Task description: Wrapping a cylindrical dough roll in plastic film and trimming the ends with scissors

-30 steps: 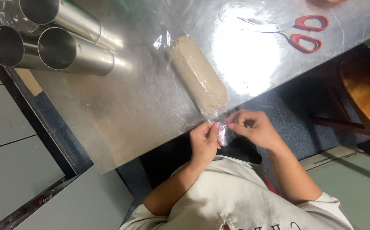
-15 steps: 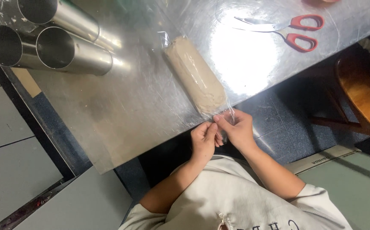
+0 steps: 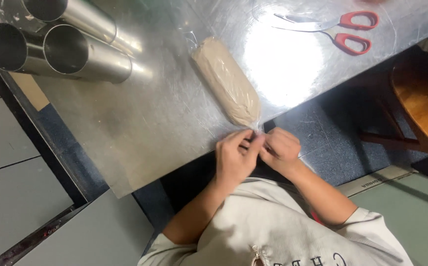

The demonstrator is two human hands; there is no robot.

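A beige log of dough wrapped in clear plastic film (image 3: pixel 226 81) lies slantwise on the shiny metal table (image 3: pixel 150 128), its near end at the table's edge. My left hand (image 3: pixel 234 156) and my right hand (image 3: pixel 281 150) meet at that near end. The fingertips of both hands pinch the loose tail of film just below the log. The tail itself is mostly hidden between my fingers.
Three steel cylinders (image 3: pixel 83 59) lie on their sides at the table's far left. Red-handled scissors (image 3: pixel 339 29) rest at the far right. A wooden chair (image 3: pixel 423 106) stands to the right below the table edge, over dark flooring.
My right hand has moved left and joined the left hand. Both hands have closed in on the film tail right at the log's end.
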